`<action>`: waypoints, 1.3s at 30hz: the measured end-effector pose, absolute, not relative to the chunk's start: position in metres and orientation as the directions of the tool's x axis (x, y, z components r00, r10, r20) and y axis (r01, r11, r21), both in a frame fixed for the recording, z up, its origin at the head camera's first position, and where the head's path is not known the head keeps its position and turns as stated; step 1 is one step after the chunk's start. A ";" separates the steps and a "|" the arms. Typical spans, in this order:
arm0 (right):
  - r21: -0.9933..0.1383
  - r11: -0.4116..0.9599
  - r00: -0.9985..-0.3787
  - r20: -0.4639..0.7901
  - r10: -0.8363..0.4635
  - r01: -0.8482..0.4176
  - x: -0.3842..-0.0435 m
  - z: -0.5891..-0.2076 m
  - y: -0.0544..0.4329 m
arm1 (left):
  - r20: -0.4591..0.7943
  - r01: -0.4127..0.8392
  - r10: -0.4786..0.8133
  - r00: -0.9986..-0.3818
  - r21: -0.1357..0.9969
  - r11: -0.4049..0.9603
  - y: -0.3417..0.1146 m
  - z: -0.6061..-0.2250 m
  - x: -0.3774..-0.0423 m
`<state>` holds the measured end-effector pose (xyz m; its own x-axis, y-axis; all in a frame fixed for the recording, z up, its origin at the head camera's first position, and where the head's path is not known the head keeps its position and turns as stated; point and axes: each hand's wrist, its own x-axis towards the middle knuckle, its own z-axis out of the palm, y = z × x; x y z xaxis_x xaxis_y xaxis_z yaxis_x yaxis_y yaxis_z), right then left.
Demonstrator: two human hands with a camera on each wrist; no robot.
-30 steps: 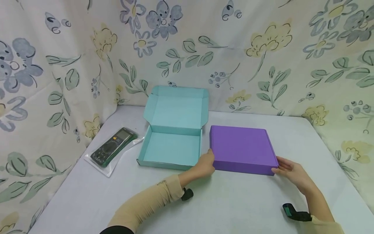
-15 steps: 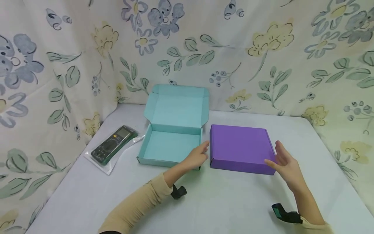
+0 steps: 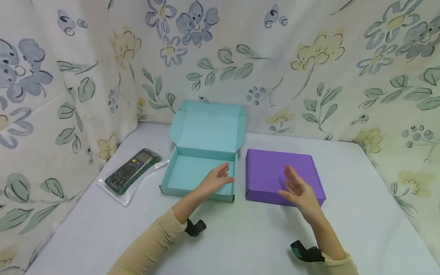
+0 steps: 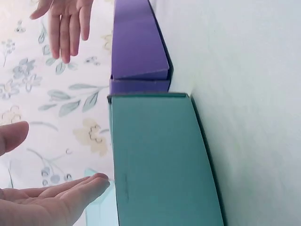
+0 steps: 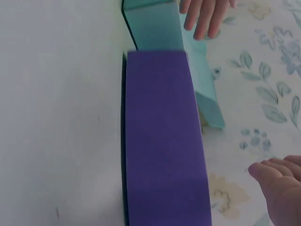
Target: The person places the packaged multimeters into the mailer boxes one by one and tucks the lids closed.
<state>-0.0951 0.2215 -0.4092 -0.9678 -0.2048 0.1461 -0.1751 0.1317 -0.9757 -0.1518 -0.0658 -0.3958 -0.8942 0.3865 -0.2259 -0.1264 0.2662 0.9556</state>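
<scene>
My left hand (image 3: 214, 181) hovers over the near right part of an open teal cardboard box (image 3: 192, 168), its fingers extended and holding nothing. The box's lid (image 3: 209, 126) stands raised at the back, and its inside is bare. To its right lies a closed purple box (image 3: 280, 170), flat on the table with a narrow gap between the two. My right hand (image 3: 300, 193) is held above the front of the purple box, fingers straight and thumb apart. In the right wrist view the purple box's front side (image 5: 162, 136) shows, with that hand (image 5: 282, 188) apart from it.
A black and green digital multimeter (image 3: 132, 170) in a clear plastic bag lies left of the teal box. A white cloth (image 3: 247, 240) covers the table. Behind and at the sides hangs a floral curtain (image 3: 220, 61).
Both hands have let go of the purple box's sides. The left hand has moved left over the teal box, the right hand left in front of the purple box.
</scene>
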 end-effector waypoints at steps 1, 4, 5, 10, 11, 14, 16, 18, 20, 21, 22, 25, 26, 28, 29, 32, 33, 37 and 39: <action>-0.980 0.111 -0.967 0.139 -0.215 -0.166 -0.095 -0.412 0.216 | -0.238 -0.144 0.382 -0.893 0.955 0.259 -0.070 -0.396 -0.151; -0.989 0.065 -0.962 0.116 -0.248 -0.136 -0.097 -0.419 0.200 | -0.251 -0.165 0.373 -0.893 0.955 0.248 -0.083 -0.398 -0.149; -0.991 0.046 -0.960 0.109 -0.259 -0.125 -0.098 -0.422 0.195 | -0.253 -0.169 0.370 -0.894 0.955 0.245 -0.087 -0.398 -0.149; -0.997 -0.014 -0.946 0.071 -0.315 -0.071 -0.104 -0.430 0.173 | -0.257 -0.179 0.347 -0.902 0.954 0.241 -0.106 -0.398 -0.150; -0.998 -0.025 -0.944 0.065 -0.324 -0.060 -0.105 -0.432 0.170 | -0.259 -0.181 0.340 -0.904 0.953 0.243 -0.109 -0.397 -0.150; -0.998 -0.049 -0.935 0.054 -0.351 -0.039 -0.108 -0.435 0.160 | -0.258 -0.184 0.320 -0.912 0.952 0.243 -0.118 -0.395 -0.150; -0.998 -0.062 -0.930 0.048 -0.366 -0.026 -0.110 -0.437 0.155 | -0.258 -0.185 0.313 -0.914 0.952 0.244 -0.124 -0.395 -0.149; -0.997 -0.069 -0.928 0.041 -0.370 -0.017 -0.111 -0.438 0.151 | -0.254 -0.180 0.314 -0.915 0.952 0.246 -0.130 -0.395 -0.149; -0.997 -0.073 -0.929 0.033 -0.368 -0.007 -0.112 -0.438 0.147 | -0.247 -0.177 0.323 -0.913 0.957 0.230 -0.135 -0.394 -0.149; -0.997 -0.074 -0.931 0.028 -0.365 -0.001 -0.112 -0.438 0.145 | -0.245 -0.179 0.326 -0.913 0.959 0.219 -0.138 -0.393 -0.149; -0.997 -0.075 -0.932 0.025 -0.363 0.002 -0.113 -0.438 0.143 | -0.241 -0.178 0.327 -0.914 0.961 0.210 -0.141 -0.393 -0.149; -0.997 -0.077 -0.933 0.024 -0.358 0.004 -0.113 -0.438 0.137 | -0.236 -0.186 0.322 -0.917 0.966 0.179 -0.150 -0.390 -0.151; -0.997 -0.074 -0.933 0.031 -0.358 -0.005 -0.113 -0.438 0.135 | -0.239 -0.191 0.320 -0.917 0.966 0.175 -0.153 -0.388 -0.151; -0.997 -0.068 -0.932 0.043 -0.359 -0.020 -0.114 -0.440 0.130 | -0.240 -0.193 0.316 -0.918 0.966 0.175 -0.160 -0.387 -0.152; -0.997 -0.063 -0.931 0.053 -0.361 -0.033 -0.114 -0.441 0.128 | -0.244 -0.196 0.312 -0.918 0.965 0.176 -0.163 -0.386 -0.152; -0.997 -0.023 -0.929 0.077 -0.363 -0.074 -0.116 -0.445 0.119 | -0.236 -0.190 0.310 -0.921 0.967 0.173 -0.173 -0.385 -0.152; -0.997 -0.016 -0.930 0.070 -0.361 -0.069 -0.116 -0.446 0.116 | -0.229 -0.185 0.306 -0.924 0.969 0.166 -0.177 -0.384 -0.153; -1.000 0.021 -0.940 0.005 -0.342 -0.013 -0.119 -0.449 0.105 | -0.200 -0.170 0.291 -0.936 0.978 0.123 -0.195 -0.378 -0.152; -1.000 0.027 -0.942 -0.022 -0.334 0.014 -0.120 -0.450 0.100 | -0.187 -0.164 0.277 -0.943 0.981 0.105 -0.203 -0.374 -0.152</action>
